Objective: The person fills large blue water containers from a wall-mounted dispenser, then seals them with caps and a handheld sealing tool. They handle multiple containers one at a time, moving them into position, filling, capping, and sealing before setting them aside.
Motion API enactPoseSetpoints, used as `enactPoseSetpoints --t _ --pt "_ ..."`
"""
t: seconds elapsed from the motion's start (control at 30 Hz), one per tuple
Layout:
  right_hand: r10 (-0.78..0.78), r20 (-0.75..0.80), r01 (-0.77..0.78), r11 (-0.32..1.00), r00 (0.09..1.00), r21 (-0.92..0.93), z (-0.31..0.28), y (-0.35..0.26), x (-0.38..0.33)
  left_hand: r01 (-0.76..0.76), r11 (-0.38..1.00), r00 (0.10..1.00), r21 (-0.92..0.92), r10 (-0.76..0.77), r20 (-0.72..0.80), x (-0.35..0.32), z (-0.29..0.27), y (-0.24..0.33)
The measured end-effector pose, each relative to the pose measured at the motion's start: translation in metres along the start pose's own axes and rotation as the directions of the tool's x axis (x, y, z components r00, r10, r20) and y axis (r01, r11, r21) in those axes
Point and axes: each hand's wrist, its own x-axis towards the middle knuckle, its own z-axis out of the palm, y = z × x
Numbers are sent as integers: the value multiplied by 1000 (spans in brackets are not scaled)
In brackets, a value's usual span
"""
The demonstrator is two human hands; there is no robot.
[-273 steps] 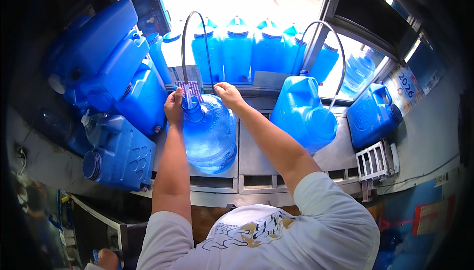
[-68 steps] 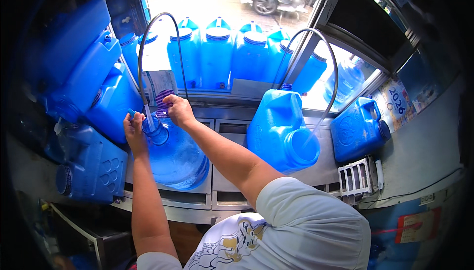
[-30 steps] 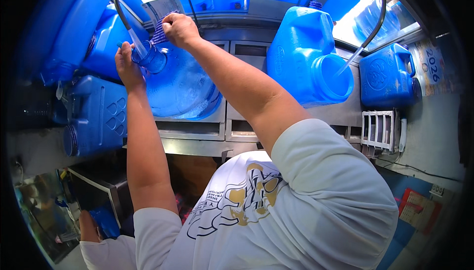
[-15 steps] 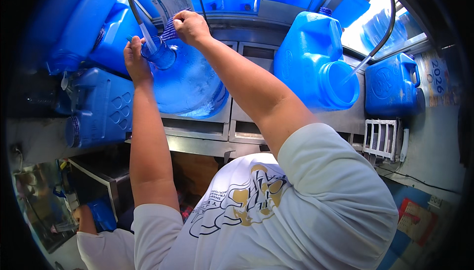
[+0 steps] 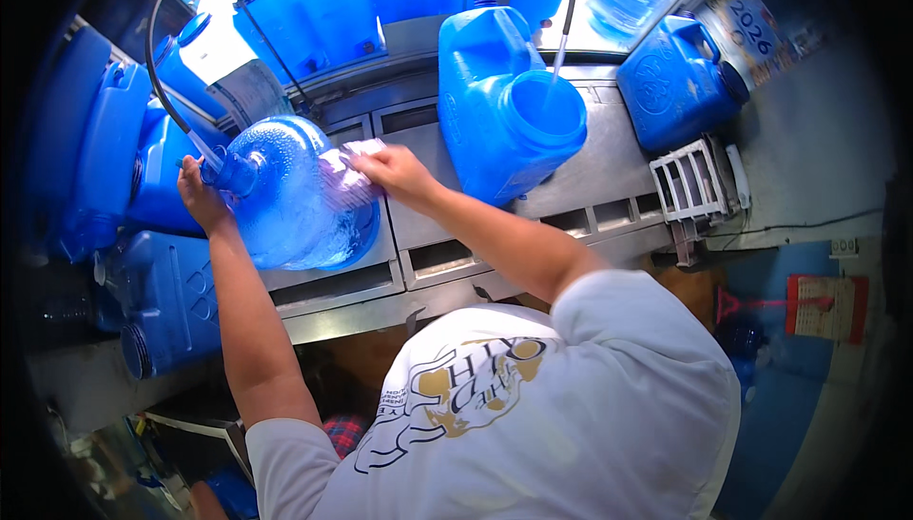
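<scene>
A round clear blue water bottle (image 5: 328,240) stands tilted in view on the steel counter, its neck toward my left. My left hand (image 5: 202,197) grips the bottle at its neck, fingers curled by the rim. A hose (image 5: 200,144) with a pale end piece runs down into the bottle's mouth. With closed fingers, my right hand (image 5: 404,175) presses a striped purple-and-white cloth (image 5: 350,176) against the bottle's shoulder. The cloth is blurred by motion. Inside the bottle the water looks cloudy with bubbles.
To the right, a wide-mouthed blue jug (image 5: 485,106) has a second hose (image 5: 563,54) in its opening. A smaller blue jug (image 5: 670,83) and a white rack (image 5: 689,182) stand farther right. Another blue container (image 5: 171,297) is at left; several more line the back.
My right hand has moved the cloth from near the bottle's neck to its shoulder, rightward and down. My left hand stays at the neck. The view has shifted.
</scene>
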Motion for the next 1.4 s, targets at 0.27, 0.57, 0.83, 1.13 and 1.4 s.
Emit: enactPoseSetpoints --t 0.27,0.57,0.83,1.13,1.4 --pt "451 -420 -614 634 787 -470 -164 80 -275 30 997 991 75 -40 131 17 -14 -9" --pt "199 -590 -603 477 783 -639 -298 45 -293 -219 953 931 210 268 -246 -110 8 21" --pt "110 -305 -324 350 946 -879 -420 26 -169 -310 752 943 582 322 87 -152 74 -13" --pt "312 -118 -213 290 943 -933 -448 81 -11 -256 102 939 961 262 222 -151 75 -18" --pt "331 16 -89 302 943 -949 -429 95 105 -382 -84 862 921 327 387 -152 75 -22"
